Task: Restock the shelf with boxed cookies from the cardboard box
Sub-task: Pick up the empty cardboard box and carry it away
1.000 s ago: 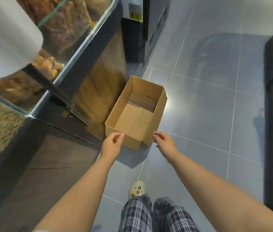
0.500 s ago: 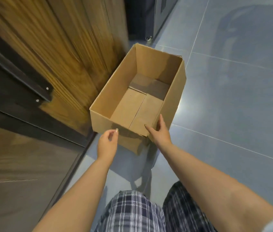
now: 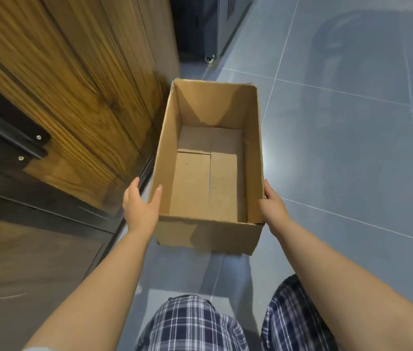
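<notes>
I hold the cardboard box (image 3: pixel 252 158) in front of me by its two long sides, close to its near end. My left hand (image 3: pixel 141 207) grips the left wall: the thumb is hooked over the rim and lies on the inside face, while the fingers run forward along the outside. My right hand (image 3: pixel 274 209) is pressed against the outside of the right wall with the fingers stretched forward along the cardboard; I cannot tell whether its thumb catches the rim.

The box is open at the top, and I look straight down onto its folded bottom flaps. It sits over the grey tiled floor (image 3: pixel 352 153), and I cannot tell whether it rests on the tiles or is just clear of them. Its left wall is just beside the wooden cabinet front (image 3: pixel 81 79). Beyond the far end, well apart, stands a dark unit (image 3: pixel 200 21) on a small caster. My knees in plaid trousers (image 3: pixel 195 325) show below the box.
</notes>
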